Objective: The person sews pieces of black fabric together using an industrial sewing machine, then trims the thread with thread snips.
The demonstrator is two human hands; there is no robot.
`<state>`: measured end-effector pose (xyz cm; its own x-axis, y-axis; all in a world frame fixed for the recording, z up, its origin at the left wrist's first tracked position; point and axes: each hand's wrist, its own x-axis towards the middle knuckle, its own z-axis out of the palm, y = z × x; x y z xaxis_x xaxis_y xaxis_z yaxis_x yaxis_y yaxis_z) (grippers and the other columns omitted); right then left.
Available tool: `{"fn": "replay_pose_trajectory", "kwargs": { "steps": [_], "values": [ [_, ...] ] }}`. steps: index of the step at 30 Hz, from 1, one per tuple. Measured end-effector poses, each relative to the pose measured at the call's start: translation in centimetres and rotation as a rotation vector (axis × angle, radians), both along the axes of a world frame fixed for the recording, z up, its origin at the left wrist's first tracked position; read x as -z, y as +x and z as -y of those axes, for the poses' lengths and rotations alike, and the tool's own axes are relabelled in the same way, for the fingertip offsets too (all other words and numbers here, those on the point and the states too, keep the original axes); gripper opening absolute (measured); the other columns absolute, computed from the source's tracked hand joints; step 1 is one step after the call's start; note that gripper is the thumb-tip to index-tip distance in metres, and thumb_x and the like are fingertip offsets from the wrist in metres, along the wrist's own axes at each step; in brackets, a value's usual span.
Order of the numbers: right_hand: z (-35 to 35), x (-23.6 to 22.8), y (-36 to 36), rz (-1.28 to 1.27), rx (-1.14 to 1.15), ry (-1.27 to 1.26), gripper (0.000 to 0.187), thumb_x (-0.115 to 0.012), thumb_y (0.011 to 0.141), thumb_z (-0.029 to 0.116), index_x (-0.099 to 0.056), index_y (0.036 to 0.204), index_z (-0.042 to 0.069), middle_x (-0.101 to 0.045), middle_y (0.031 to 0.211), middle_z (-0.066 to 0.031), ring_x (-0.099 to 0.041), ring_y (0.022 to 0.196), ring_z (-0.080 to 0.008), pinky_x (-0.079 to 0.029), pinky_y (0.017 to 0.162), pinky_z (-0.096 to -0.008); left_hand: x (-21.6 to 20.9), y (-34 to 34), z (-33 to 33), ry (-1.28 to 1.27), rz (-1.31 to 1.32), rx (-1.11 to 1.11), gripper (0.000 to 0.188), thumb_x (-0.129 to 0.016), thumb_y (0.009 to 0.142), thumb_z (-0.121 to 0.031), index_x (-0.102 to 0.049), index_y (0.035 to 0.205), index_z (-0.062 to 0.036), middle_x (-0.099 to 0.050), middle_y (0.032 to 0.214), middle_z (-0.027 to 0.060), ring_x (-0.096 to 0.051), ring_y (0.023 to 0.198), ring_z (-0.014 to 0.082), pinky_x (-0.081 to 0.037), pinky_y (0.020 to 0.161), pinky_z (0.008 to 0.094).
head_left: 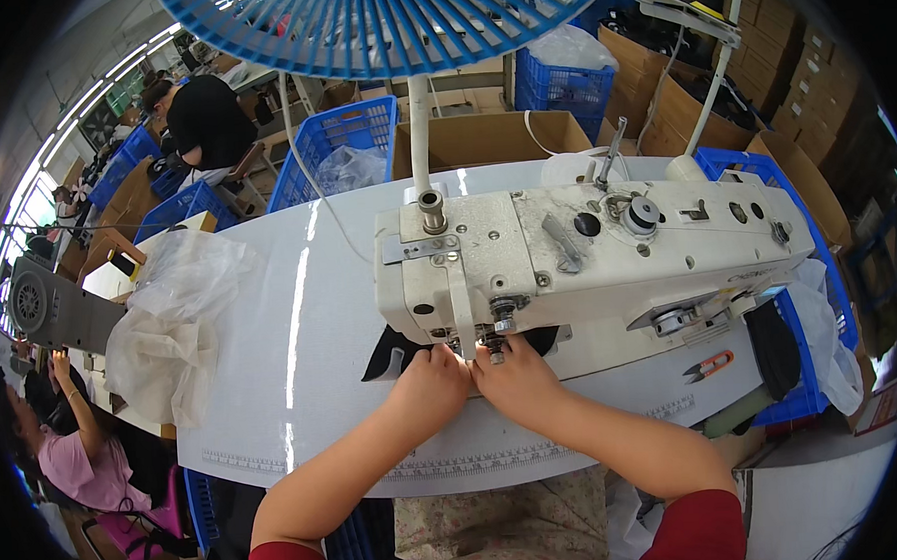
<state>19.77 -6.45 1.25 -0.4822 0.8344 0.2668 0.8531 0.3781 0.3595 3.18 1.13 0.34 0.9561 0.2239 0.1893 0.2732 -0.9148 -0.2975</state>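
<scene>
A white industrial sewing machine (pixel 593 259) stands on the pale worktable. Under its needle area lies a piece of black fabric (pixel 384 355), showing on both sides of the presser foot. My left hand (pixel 429 389) is closed on the fabric's near edge, left of the needle. Close beside it, almost touching, my right hand (pixel 518 379) is closed on the fabric just right of the needle. The fingertips of both hands are partly hidden by the machine head and by the hands themselves. Orange-handled thread snips (pixel 710 367) lie on the table to the right.
A blue fan guard (pixel 387 27) hangs overhead. Crumpled clear plastic (pixel 176 332) covers the left side. Blue crates (pixel 338 150) and cardboard boxes (pixel 488 143) stand behind the table (pixel 339 285). Dark fabric (pixel 774 351) hangs at the right edge. Other people sit working at the left.
</scene>
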Motion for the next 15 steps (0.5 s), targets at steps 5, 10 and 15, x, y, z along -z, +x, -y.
{"fn": "replay_pose_trajectory", "kwargs": {
  "steps": [5,10,15],
  "values": [
    [0.4,-0.1,-0.8,0.011,0.036,-0.158,0.014,-0.059,0.075,0.013,-0.066,0.085,0.004,-0.059,0.082,-0.0066,-0.062,0.073,-0.0196,-0.047,0.078,-0.0348,-1.6,0.8,1.9,-0.057,-0.164,-0.130,0.010,-0.061,0.072,-0.014,-0.061,0.077,-0.0059,-0.061,0.077,0.0054,-0.059,0.075,0.0215,-0.044,0.061,0.0316],
    [0.6,0.1,-1.1,-0.113,0.060,-0.187,0.010,-0.060,0.074,0.011,-0.063,0.080,0.003,-0.059,0.081,-0.0064,-0.062,0.075,-0.0196,-0.046,0.067,-0.0305,-2.1,0.7,3.0,-0.160,-0.130,-0.308,0.010,-0.064,0.070,-0.012,-0.059,0.078,-0.0073,-0.060,0.078,0.0054,-0.063,0.081,0.0195,-0.050,0.063,0.0310],
    [0.5,0.3,-1.3,-0.118,0.054,-0.195,0.011,-0.060,0.074,0.011,-0.065,0.080,0.004,-0.061,0.081,-0.0064,-0.060,0.080,-0.0208,-0.046,0.070,-0.0304,-2.0,0.1,2.3,-0.363,-0.020,-0.312,0.008,-0.061,0.071,-0.008,-0.059,0.079,-0.0056,-0.060,0.081,0.0082,-0.062,0.082,0.0240,-0.053,0.067,0.0345]
  ]
}}
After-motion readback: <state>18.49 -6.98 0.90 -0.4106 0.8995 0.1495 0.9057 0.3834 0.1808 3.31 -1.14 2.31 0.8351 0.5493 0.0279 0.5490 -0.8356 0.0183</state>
